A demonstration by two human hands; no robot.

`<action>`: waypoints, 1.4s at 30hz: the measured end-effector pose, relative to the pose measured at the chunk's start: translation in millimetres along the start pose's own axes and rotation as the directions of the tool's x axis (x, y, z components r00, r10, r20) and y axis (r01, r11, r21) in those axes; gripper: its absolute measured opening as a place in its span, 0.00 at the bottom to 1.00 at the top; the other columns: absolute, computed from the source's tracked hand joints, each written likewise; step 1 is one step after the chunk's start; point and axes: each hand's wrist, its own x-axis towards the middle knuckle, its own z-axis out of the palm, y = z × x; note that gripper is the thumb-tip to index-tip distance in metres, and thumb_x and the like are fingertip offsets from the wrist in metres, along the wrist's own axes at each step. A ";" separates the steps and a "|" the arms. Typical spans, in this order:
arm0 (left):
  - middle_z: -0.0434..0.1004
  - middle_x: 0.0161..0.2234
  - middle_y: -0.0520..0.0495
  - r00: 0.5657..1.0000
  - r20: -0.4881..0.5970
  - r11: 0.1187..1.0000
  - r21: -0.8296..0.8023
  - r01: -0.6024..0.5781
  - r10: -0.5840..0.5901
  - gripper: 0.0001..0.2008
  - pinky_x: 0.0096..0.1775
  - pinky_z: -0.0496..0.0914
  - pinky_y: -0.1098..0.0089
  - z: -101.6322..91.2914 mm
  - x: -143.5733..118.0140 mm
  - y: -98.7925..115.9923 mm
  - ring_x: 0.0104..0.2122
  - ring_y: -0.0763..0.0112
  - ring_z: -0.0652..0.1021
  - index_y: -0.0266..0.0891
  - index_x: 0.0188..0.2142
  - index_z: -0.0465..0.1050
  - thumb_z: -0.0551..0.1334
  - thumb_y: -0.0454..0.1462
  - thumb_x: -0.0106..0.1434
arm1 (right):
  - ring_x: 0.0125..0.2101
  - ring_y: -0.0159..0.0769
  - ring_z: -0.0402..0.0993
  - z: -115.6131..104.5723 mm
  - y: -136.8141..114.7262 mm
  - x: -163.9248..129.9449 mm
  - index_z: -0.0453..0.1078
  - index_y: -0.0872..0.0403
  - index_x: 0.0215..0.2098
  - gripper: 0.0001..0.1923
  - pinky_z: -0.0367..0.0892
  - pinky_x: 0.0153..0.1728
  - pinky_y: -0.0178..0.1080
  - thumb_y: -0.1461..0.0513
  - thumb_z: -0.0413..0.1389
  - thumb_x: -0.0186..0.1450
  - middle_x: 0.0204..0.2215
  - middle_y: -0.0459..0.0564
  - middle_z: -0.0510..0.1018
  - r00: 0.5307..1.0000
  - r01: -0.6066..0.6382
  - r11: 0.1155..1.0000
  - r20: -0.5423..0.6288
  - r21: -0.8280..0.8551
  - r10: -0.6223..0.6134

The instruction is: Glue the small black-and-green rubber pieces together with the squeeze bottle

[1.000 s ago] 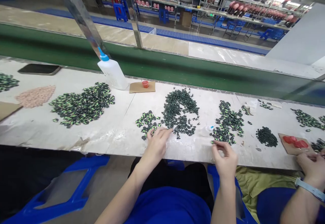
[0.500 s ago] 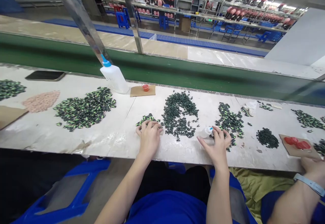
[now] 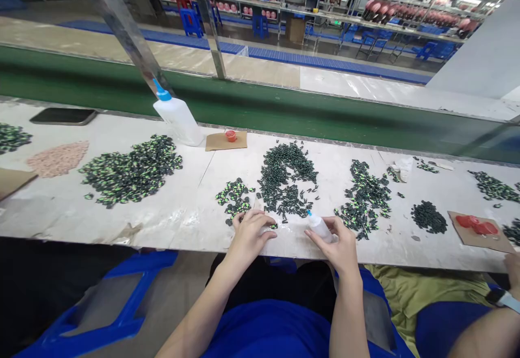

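Observation:
My right hand (image 3: pixel 339 244) grips a small white squeeze bottle with a blue tip (image 3: pixel 318 225), the tip pointing left towards my left hand. My left hand (image 3: pixel 251 232) rests on the white bench near its front edge, fingers pinched on a small dark green piece (image 3: pixel 273 226). Just beyond my left hand lies a small heap of green-and-black pieces (image 3: pixel 233 195). A larger pile of dark green pieces (image 3: pixel 286 176) lies behind and between my hands. Another pile (image 3: pixel 365 195) sits beyond my right hand.
A big white glue bottle with a blue cap (image 3: pixel 177 116) leans at the back, beside a cardboard square holding a small red cup (image 3: pixel 231 135). More piles lie left (image 3: pixel 130 169) and right (image 3: pixel 426 217). A co-worker's arm with a watch (image 3: pixel 501 298) is at the right edge.
My right hand has picked the small bottle up from beside the right pile and brought it nearer and left. My left hand drew back from the small heap towards the bench's front edge.

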 end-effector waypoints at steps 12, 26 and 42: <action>0.81 0.35 0.53 0.997 -0.044 0.997 -0.045 0.066 -0.068 0.05 0.51 0.54 0.53 -0.2 -0.4 2.9 0.42 0.62 0.76 0.46 0.29 0.73 0.63 0.33 0.58 | 0.26 0.39 0.75 31.4 -4.0 -4.8 0.72 0.53 0.32 0.20 0.71 0.27 0.38 0.53 0.68 0.46 0.27 0.48 0.80 0.976 -0.098 0.949 -0.156 0.298 0.150; 0.81 0.33 0.54 0.988 -0.042 0.989 -0.023 0.146 -0.146 0.06 0.51 0.54 0.56 -3.5 1.3 8.8 0.45 0.62 0.75 0.45 0.28 0.73 0.66 0.31 0.55 | 0.20 0.32 0.70 53.4 -15.1 -7.5 0.72 0.55 0.25 0.16 0.66 0.22 0.33 0.50 0.62 0.54 0.19 0.46 0.76 0.948 -0.153 0.948 -0.230 0.278 0.221; 0.81 0.31 0.55 0.986 -0.032 0.986 -0.036 0.163 -0.165 0.08 0.51 0.53 0.55 -3.5 2.5 9.4 0.46 0.61 0.75 0.46 0.27 0.73 0.67 0.30 0.54 | 0.21 0.32 0.69 56.1 -11.4 -6.8 0.72 0.56 0.26 0.16 0.66 0.25 0.33 0.50 0.61 0.56 0.20 0.46 0.76 0.960 -0.147 0.970 -0.210 0.194 0.188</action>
